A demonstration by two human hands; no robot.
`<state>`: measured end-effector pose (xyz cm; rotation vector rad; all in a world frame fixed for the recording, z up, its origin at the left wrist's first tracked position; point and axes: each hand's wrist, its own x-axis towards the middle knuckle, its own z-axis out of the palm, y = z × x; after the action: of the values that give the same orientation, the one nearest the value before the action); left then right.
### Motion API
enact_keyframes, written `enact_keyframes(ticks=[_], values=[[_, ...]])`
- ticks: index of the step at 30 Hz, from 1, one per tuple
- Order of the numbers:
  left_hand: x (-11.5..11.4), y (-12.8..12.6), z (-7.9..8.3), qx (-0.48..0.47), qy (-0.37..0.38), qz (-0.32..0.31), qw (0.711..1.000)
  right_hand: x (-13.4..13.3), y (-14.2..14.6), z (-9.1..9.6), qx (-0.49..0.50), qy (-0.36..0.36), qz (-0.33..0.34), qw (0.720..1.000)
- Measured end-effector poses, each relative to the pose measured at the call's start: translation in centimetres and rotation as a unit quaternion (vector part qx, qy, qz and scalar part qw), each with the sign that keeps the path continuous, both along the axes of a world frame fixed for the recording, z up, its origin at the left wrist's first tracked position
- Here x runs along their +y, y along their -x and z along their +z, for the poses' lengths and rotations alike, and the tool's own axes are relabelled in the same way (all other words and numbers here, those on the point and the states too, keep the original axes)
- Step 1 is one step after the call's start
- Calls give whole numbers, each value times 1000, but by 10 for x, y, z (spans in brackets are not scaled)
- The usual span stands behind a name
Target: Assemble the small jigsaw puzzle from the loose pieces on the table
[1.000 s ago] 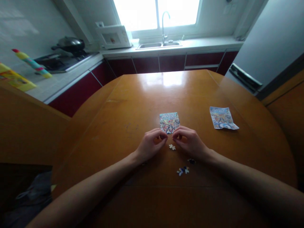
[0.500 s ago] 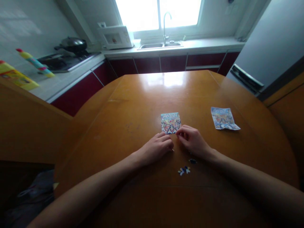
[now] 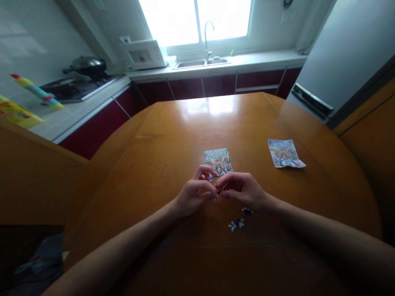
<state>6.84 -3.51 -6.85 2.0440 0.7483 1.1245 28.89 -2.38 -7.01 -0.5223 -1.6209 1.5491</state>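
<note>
A small jigsaw puzzle (image 3: 219,161), printed with a colourful crowded picture, lies flat just beyond my hands. My left hand (image 3: 197,191) is raised a little off the table, thumb and fingers closed at a small dark puzzle piece (image 3: 219,192). Facing it, my right hand (image 3: 243,190) pinches at the same piece, its fingertips meeting those of the left. The fingers partly hide the piece and the puzzle's near edge. Loose puzzle pieces (image 3: 236,224) form a small heap nearer to me, with a few dark pieces (image 3: 247,211) beside it under my right wrist.
A creased picture sheet (image 3: 285,153) lies on the right of the wooden table (image 3: 173,127). Around the table are a counter with a sink (image 3: 202,63), a white microwave (image 3: 144,54), a stove with a pan (image 3: 88,65), bottles at left and a fridge (image 3: 345,53) at right.
Both hands have lifted from the puzzle's near edge and come together in front of it, fingertips meeting at a small piece. The whole view has shifted slightly.
</note>
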Motion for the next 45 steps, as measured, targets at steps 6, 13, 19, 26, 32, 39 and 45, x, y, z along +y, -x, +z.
enact_keyframes(ticks=[6, 13, 19, 26, 32, 39, 45], values=[[3, 1, -3, -14, 18, -29, 999, -6, 0, 8, -12, -134, -26, 991], [4, 0, -5, 44, -28, 59, 997, 9, -12, 4, -106, -287, -112, 946], [10, 3, -9, 139, -82, 156, 974, 49, -35, -10, -218, -336, -173, 900], [9, 6, -7, 146, -83, 174, 970, 49, -31, -16, -299, -364, -103, 876], [9, 5, -4, 135, -92, 177, 971, 48, -32, -15, -312, -373, -93, 869], [9, 4, -4, 141, -85, 177, 970, 49, -30, -18, -324, -367, -113, 865], [9, 4, -5, 141, -87, 175, 971, 47, -29, -18, -329, -368, -108, 863]])
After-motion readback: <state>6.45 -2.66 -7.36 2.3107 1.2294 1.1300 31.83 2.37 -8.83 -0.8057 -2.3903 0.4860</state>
